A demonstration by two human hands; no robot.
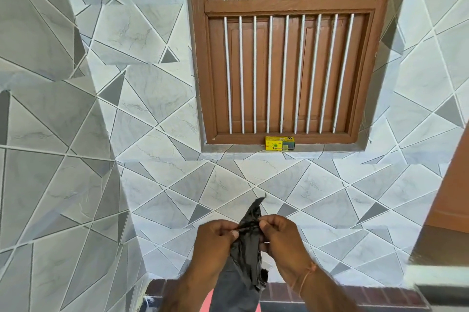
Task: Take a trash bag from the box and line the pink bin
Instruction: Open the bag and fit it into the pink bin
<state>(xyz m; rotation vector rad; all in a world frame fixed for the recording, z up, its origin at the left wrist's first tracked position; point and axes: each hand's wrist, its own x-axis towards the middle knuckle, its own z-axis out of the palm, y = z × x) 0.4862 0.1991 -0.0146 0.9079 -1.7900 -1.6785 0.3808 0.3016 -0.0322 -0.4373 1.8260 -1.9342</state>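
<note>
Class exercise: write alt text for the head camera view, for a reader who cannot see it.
Both hands, left hand and right hand, pinch a crumpled black trash bag in front of a grey tiled wall. A small yellow box sits on the sill of a barred brown wooden window. A sliver of pink shows at the bottom edge.

A brown window (284,7) with white bars (269,73) fills twelve to one o'clock. Grey tiled wall (101,98) spreads around it, from nine to three. A red brick strip (355,294) runs at five o'clock.
</note>
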